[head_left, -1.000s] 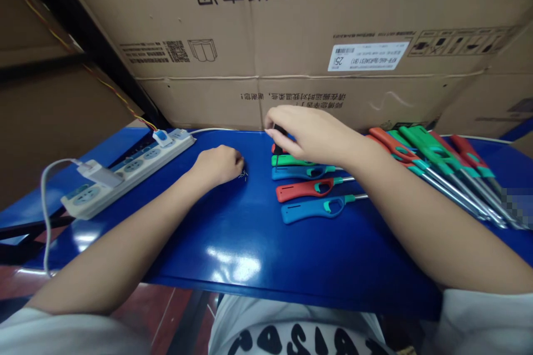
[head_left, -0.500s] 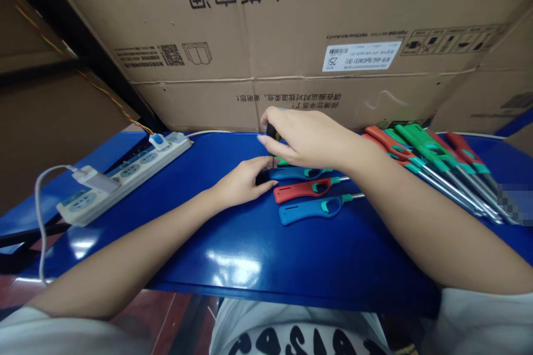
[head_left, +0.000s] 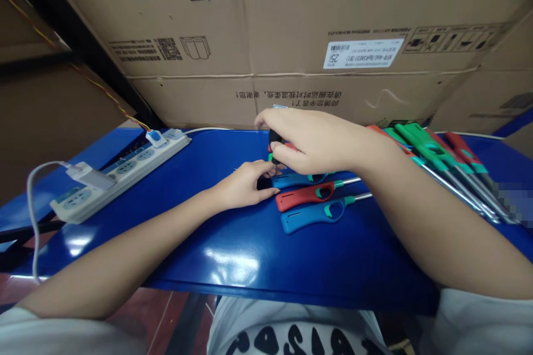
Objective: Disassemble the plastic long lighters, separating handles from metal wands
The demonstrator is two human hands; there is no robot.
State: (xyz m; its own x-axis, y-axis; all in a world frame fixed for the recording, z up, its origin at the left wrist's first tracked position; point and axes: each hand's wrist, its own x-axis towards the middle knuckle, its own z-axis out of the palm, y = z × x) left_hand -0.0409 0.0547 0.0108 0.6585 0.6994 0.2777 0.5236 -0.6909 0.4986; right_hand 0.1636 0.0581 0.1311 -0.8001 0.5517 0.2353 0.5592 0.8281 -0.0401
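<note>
In my right hand is a small screwdriver with a black handle, held upright. Its thin shaft points down at the butt end of a blue gas lighter lying on the blue table. My left hand has thumb and fingers closed around that same butt end. Nearer to me lie a red lighter and a second blue lighter, side by side, metal tubes to the right. Beyond, bits of green and red lighters show, mostly covered by my right hand.
A pile of red and green lighters lies at the right of the blue table. To the left is a white power strip with a plugged-in charger and cable. A large cardboard box stands behind.
The screwdriver's shaft has come down over the butt of the blue lighter. The row of lighters sits slightly lower and further right in view; my left hand stays at the same lighter.
</note>
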